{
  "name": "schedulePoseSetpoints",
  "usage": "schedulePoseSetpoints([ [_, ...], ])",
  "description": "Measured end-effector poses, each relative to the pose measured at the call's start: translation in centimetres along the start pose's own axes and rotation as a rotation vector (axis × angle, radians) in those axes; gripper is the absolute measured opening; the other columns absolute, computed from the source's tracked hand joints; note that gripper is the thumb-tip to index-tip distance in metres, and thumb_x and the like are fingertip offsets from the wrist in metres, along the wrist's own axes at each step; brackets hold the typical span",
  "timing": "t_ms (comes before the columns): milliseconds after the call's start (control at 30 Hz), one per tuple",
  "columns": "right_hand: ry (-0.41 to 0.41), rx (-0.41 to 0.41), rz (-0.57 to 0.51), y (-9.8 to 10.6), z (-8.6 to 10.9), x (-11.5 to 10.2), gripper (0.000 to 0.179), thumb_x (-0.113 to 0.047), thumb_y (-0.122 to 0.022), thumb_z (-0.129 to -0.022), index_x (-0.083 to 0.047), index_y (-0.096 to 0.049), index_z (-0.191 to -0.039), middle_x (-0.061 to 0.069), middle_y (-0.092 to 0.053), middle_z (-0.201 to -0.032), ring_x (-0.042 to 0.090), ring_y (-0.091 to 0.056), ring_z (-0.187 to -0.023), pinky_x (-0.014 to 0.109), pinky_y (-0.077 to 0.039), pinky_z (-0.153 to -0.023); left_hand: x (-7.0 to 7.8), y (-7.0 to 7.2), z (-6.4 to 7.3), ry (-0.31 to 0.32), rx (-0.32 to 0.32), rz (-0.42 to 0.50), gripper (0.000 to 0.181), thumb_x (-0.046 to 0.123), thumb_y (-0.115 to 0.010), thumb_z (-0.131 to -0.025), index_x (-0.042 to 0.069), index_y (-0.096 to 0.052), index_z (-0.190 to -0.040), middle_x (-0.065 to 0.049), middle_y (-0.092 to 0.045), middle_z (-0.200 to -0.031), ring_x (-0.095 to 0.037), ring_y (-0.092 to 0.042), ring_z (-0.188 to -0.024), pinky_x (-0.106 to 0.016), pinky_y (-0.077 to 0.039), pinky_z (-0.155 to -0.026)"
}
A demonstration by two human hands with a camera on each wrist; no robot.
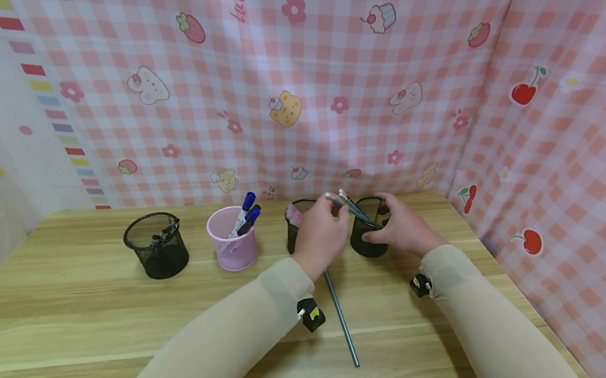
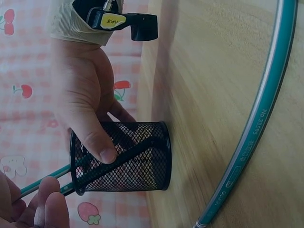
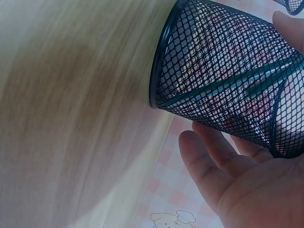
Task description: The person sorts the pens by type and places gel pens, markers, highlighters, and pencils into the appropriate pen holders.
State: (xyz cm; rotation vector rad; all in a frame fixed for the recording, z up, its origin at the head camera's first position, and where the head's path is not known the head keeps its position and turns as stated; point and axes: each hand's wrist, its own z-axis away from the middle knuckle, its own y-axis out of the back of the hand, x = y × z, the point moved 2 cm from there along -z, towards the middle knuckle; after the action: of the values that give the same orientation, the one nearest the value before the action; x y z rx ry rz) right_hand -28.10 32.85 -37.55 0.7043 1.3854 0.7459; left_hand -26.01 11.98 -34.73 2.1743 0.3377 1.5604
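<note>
My left hand (image 1: 321, 235) pinches a green pencil (image 2: 45, 182) by its upper end, and the pencil slants down into the rightmost black mesh pencil cup (image 3: 228, 61). Another green pencil leans in that cup, its white tip (image 1: 342, 192) above the rim. My right hand (image 1: 406, 228) grips the cup from the right, thumb on the near side and fingers round the far side. The cup stands upright on the table. A third green pencil (image 1: 341, 313) lies on the wood below my left hand.
Behind my left hand stands another black mesh cup (image 1: 292, 237) holding something pink, partly hidden. Left of it are a pink cup (image 1: 236, 256) with blue-capped markers (image 1: 249, 201) and a black mesh cup (image 1: 164, 262) with dark items. A pink checked cloth (image 1: 324, 57) hangs behind the table.
</note>
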Motion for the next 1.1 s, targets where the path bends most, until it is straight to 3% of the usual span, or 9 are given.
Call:
schedulePoseSetpoints([
  [500, 0.008, 0.000, 0.013, 0.02, -0.04, 0.09, 0.107, -0.039, -0.089, -0.083, -0.016, -0.024, -0.165, 0.025, -0.052, -0.149, 0.046, -0.054, -0.134, 0.063, -0.046, -0.110, -0.07, -0.36, -0.06, 0.000, 0.005, -0.056, 0.013, 0.028, -0.055, -0.107, 0.020, -0.064, -0.112, -0.001, -0.077, -0.114, -0.014, -0.071, -0.097, -0.033, -0.055, -0.079],
  [767, 0.001, -0.003, 0.002, 0.07, 0.00, 0.06, 0.108, -0.039, -0.089, -0.083, -0.015, -0.024, -0.166, 0.025, -0.051, -0.151, 0.046, -0.053, -0.136, 0.063, -0.046, -0.111, -0.24, -0.62, -0.12, 0.012, -0.023, -0.014, 0.013, 0.027, -0.054, -0.108, 0.018, -0.063, -0.111, 0.001, -0.076, -0.099, -0.006, -0.069, -0.065, -0.028, -0.053, -0.064],
  [1100, 0.001, -0.010, -0.013, -0.02, -0.11, 0.15, 0.107, -0.039, -0.089, -0.083, -0.016, -0.023, -0.166, 0.024, -0.049, -0.153, 0.045, -0.051, -0.137, 0.063, -0.045, -0.112, -0.22, -0.69, -0.16, 0.032, -0.035, -0.021, 0.021, 0.029, -0.054, -0.109, 0.013, -0.065, -0.116, 0.002, -0.073, -0.092, -0.005, -0.068, -0.064, -0.027, -0.054, -0.063],
])
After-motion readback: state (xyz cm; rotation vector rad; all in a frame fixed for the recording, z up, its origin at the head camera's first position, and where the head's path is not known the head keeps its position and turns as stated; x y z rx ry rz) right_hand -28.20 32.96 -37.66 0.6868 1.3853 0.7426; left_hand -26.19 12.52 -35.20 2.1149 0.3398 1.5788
